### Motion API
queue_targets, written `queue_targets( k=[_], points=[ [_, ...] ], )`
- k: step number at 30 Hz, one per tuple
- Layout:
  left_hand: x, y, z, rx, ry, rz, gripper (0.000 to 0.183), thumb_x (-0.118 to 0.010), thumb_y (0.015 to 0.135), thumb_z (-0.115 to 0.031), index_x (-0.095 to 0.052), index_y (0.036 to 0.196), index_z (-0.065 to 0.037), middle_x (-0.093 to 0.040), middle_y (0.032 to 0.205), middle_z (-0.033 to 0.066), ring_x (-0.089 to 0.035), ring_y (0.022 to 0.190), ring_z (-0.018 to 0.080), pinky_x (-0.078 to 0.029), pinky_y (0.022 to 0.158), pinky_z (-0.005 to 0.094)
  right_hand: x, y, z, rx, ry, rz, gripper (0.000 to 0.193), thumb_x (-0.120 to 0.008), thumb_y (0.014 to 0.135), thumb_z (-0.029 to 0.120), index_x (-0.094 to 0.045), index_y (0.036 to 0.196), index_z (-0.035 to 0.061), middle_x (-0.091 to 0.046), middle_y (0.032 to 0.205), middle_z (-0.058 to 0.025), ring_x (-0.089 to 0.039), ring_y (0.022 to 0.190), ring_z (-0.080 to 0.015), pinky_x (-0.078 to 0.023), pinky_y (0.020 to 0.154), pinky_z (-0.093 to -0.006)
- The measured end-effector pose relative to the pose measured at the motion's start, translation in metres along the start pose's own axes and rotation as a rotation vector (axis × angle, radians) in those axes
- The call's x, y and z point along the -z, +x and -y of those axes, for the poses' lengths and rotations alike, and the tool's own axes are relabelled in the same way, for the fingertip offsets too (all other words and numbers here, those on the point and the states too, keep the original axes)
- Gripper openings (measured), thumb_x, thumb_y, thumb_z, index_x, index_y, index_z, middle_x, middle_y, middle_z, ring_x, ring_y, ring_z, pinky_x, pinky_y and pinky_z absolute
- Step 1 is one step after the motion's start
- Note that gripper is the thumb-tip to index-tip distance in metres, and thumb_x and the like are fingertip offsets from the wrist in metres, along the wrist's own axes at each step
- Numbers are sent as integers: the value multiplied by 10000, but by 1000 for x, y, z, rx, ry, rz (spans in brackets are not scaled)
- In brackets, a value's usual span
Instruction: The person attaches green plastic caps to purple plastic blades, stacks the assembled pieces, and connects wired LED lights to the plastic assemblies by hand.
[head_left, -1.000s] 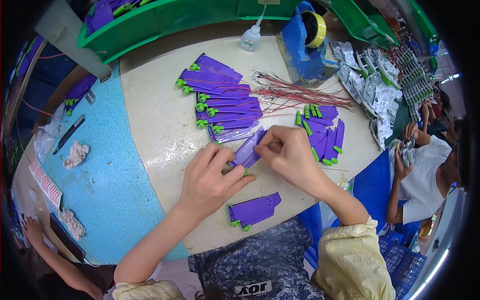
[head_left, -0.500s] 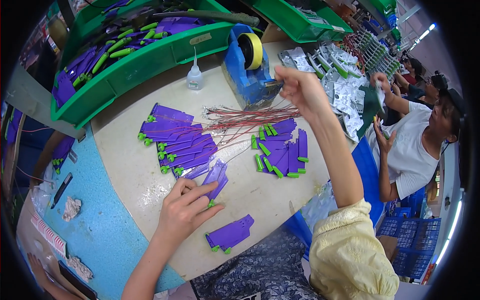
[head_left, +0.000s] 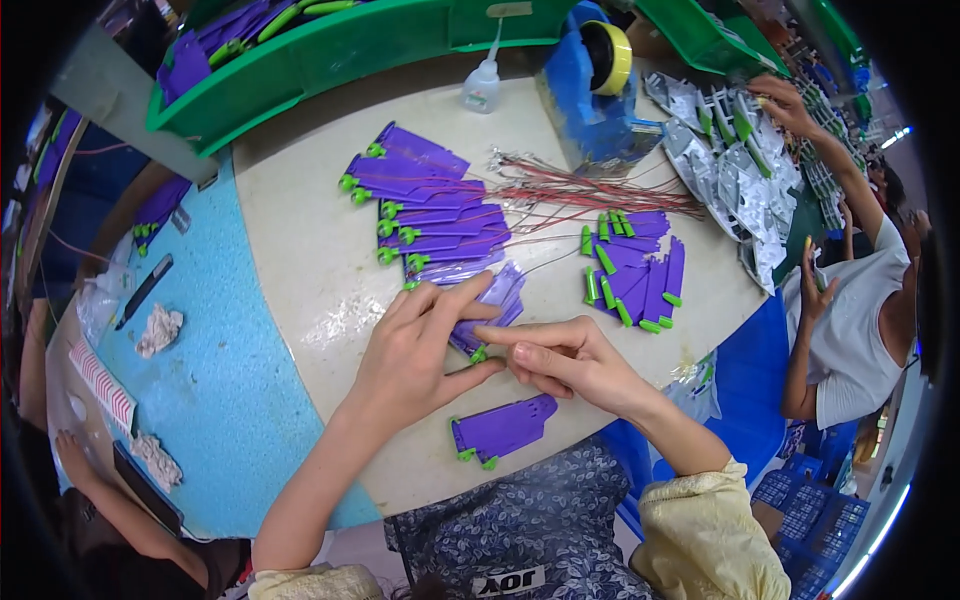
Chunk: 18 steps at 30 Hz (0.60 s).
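My left hand [head_left: 425, 340] grips a purple plastic part [head_left: 508, 300] with a green knob at its near end, holding it down on the table. A wire runs from its far end. My right hand [head_left: 575, 365] is close beside it, index fingertip at the part and thumb pressed to the index finger. Whatever the right fingers hold, if anything, is too small to make out. Another purple part [head_left: 505, 427] with green knobs lies nearer to me. Beyond my left hand, purple parts with green knobs [head_left: 440, 215] overlap in a row, red wires [head_left: 590, 188] trailing from them.
Purple pieces with green tips [head_left: 635, 280] lie to the right. Behind stand a glue bottle [head_left: 482, 85], a blue tape dispenser [head_left: 590, 110] and a green bin [head_left: 300, 75]. Grey parts [head_left: 725, 160] pile up at the far right, near a co-worker in a white shirt [head_left: 860, 310].
My right hand has come from the tape dispenser down to the purple part in my left hand. The view has shifted, so the table things appear further right and mostly higher.
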<state>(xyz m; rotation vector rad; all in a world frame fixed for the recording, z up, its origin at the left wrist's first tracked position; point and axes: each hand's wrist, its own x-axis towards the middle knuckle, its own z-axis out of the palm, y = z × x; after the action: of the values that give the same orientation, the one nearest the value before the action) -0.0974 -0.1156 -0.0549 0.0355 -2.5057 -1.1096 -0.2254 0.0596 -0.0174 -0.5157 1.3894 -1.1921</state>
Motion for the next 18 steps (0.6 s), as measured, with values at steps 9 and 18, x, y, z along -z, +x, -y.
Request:
queue_targets(
  k=[9,18],
  points=[
    [-13,-23,-12,-59,145,-209,439,-833,666,-109,-668,1059,-5,-628,1015,119,-594,842,255,-518,660,337,-10,6,-15,166,-375,-194,319,-609,957,134,-663,1264,66,-617,713,-58,-508,560,-97,-397,501,-275],
    [-9,-15,-20,36,338,-190,407,-681,715,-90,-675,1121,-64,-572,1044,104,-515,872,265,-410,749,394,42,70,49,757,-1078,-742,197,-691,834,51,-694,1017,-21,-609,858,-158,-622,709,-303,-494,645,-403]
  ],
)
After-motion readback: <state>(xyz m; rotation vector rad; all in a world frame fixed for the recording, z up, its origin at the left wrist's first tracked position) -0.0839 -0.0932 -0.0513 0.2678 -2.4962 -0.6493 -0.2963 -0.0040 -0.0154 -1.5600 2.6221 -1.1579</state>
